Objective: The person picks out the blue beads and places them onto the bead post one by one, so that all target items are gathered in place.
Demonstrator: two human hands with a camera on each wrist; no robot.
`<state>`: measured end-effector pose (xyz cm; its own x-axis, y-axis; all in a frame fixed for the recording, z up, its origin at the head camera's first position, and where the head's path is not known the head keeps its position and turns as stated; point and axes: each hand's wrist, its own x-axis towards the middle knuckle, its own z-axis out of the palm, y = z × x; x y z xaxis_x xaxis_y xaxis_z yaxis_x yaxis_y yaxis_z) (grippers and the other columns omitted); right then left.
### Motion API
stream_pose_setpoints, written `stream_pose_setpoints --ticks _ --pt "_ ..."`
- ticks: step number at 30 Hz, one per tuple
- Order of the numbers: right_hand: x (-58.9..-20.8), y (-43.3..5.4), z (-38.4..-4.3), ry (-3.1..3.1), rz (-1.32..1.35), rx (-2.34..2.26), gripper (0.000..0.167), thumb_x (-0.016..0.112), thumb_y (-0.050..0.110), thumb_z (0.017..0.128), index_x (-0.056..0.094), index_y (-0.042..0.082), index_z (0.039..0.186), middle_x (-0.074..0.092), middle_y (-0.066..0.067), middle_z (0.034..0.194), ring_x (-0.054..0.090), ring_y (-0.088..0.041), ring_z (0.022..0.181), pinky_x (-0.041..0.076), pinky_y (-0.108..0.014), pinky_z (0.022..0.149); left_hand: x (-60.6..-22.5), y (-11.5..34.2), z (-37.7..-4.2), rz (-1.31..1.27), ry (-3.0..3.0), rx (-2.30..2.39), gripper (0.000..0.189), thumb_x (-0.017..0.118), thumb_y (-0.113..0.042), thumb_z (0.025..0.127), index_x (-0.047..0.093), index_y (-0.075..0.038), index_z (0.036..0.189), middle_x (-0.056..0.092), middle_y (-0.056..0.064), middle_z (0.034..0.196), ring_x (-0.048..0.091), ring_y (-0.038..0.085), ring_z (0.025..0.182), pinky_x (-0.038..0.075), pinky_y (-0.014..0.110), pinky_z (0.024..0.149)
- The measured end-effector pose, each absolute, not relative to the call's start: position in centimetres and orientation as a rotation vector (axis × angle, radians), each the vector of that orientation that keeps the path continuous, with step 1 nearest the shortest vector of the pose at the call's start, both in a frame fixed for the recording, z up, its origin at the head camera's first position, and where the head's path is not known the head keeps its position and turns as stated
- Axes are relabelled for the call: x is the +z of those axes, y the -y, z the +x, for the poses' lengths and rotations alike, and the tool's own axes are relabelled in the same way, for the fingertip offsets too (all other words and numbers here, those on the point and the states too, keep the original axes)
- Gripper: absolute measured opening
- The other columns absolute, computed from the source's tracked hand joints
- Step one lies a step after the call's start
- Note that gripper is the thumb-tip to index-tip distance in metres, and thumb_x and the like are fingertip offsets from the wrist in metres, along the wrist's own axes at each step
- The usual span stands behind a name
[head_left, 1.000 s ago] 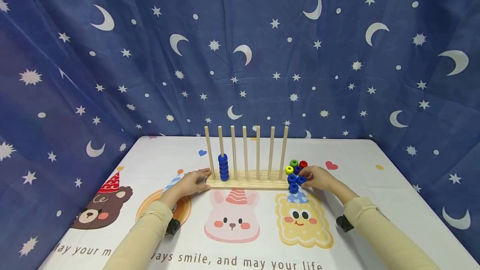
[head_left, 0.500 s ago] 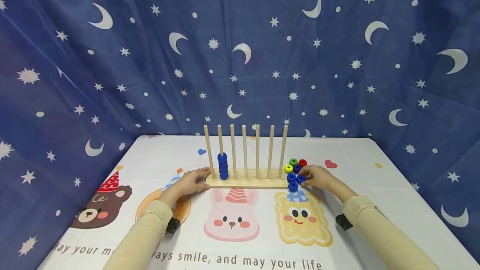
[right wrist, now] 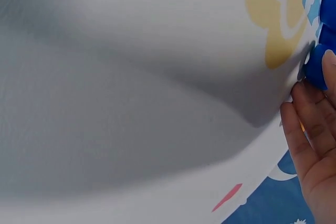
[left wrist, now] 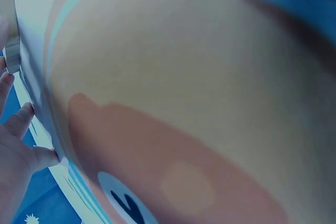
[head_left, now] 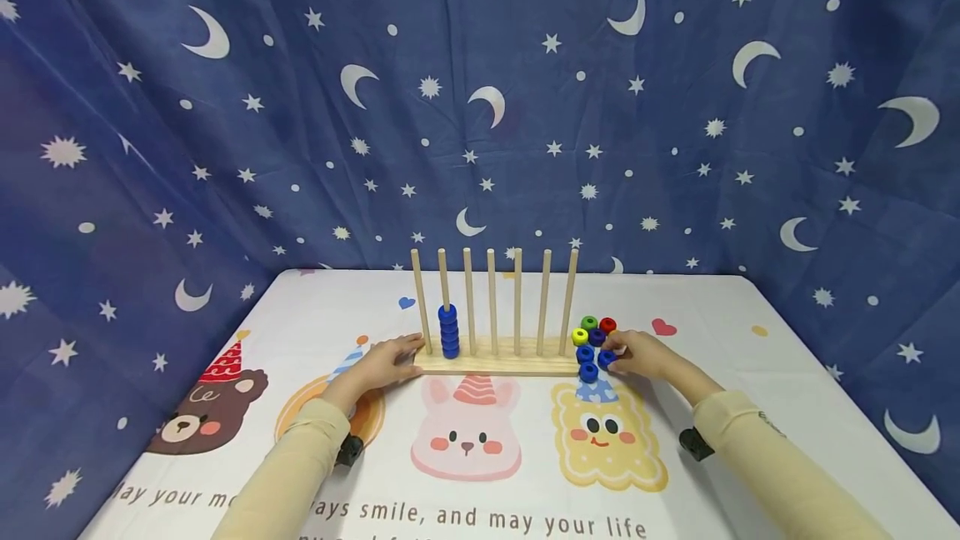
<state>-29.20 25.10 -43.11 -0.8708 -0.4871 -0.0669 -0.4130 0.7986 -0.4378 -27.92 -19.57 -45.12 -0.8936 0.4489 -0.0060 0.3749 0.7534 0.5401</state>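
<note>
A wooden peg rack [head_left: 495,366] with a row of upright pegs stands mid-table. Several blue beads [head_left: 448,332] are stacked on its second peg from the left. My left hand [head_left: 382,363] holds the rack's left end, thumb at the front corner and fingers farther back; in the left wrist view its other fingers spread over the cloth. At the rack's right end, my right hand [head_left: 637,354] pinches a blue bead [head_left: 607,359] low at the cloth. Its other fingers extend behind the bead in the right wrist view.
Beside the right hand lie loose beads: green [head_left: 589,323], red [head_left: 607,325], yellow [head_left: 580,337], dark blue [head_left: 597,337] and more blue ones [head_left: 588,372]. Part of another yellow bead shows behind the hand. A starry blue curtain [head_left: 525,107] rises behind the printed tablecloth [head_left: 712,315].
The right hand has shifted slightly right with the pinched blue bead, widening its gap from the neighbouring blue beads. The left hand and the rack stay put.
</note>
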Motion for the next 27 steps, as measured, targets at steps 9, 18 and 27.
stream_pose_setpoints --ticks 9,18,27 --pt "-43.0 -25.1 -29.2 -2.790 -0.694 -0.663 0.022 0.072 0.011 0.082 0.065 -0.001 0.100 0.067 -0.015 0.099 0.064 -0.027 0.088 0.055 -0.043 0.082 -45.0 19.7 -28.0 0.670 -2.819 0.826 0.055 0.067 -0.019 0.087 0.049 0.006 0.133 0.042 0.024 0.143 0.036 0.046 0.132 0.029 0.057 0.110" --pt "-42.7 -24.9 -28.6 -2.752 -0.773 -0.655 0.024 0.065 0.008 0.086 0.064 -0.007 0.105 0.066 -0.023 0.106 0.064 -0.034 0.096 0.053 -0.048 0.086 -45.6 19.8 -27.6 0.630 -2.807 0.854 0.056 0.068 -0.019 0.086 0.049 0.005 0.133 0.042 0.023 0.143 0.037 0.044 0.133 0.030 0.055 0.110" --pt "-42.8 -26.0 -28.2 -2.731 -0.863 -0.721 0.022 0.064 0.006 0.086 0.063 -0.008 0.103 0.068 -0.021 0.101 0.065 -0.034 0.096 0.054 -0.047 0.085 -44.9 19.3 -27.7 0.633 -2.801 0.851 0.055 0.067 -0.017 0.086 0.049 0.005 0.133 0.042 0.023 0.144 0.035 0.045 0.133 0.029 0.055 0.110"
